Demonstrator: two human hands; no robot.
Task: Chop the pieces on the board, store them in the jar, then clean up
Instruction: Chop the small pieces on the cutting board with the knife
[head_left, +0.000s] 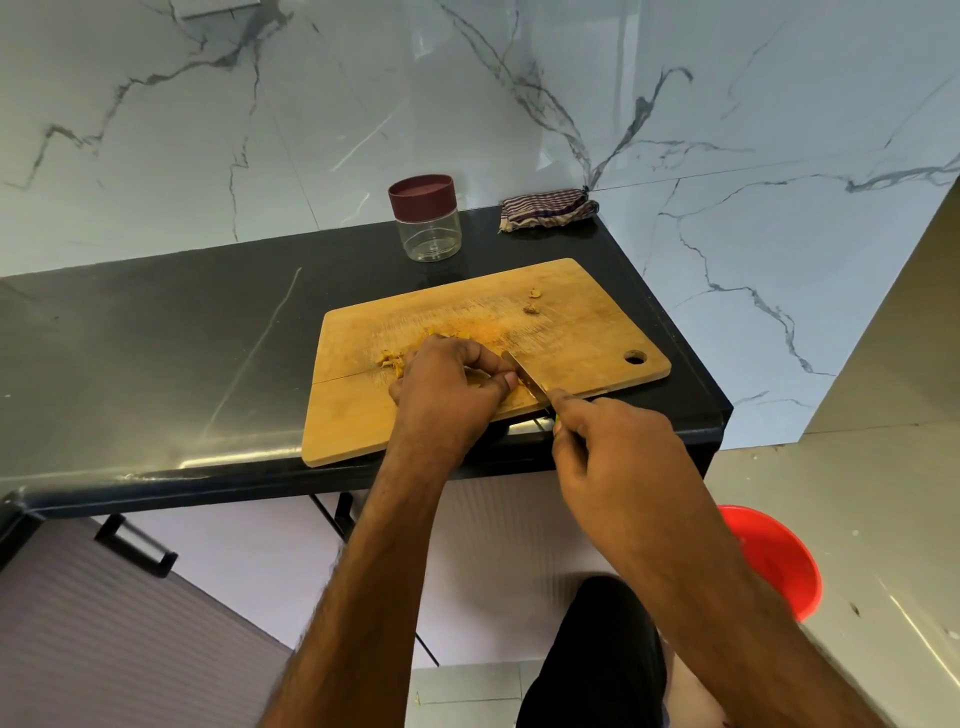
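A wooden cutting board lies on the black counter. Yellowish chopped pieces sit at the board's middle, partly hidden under my left hand, whose curled fingers hold a piece down on the board. Two small bits lie apart toward the board's far side. My right hand grips a knife by its handle, index finger along the top, blade on the board right beside my left fingertips. A clear jar with a maroon lid on stands behind the board.
A striped cloth lies bunched in the counter's back right corner against the marble wall. The counter ends just right of the board. A red bucket stands on the floor below right. Cabinet handles hang under the counter.
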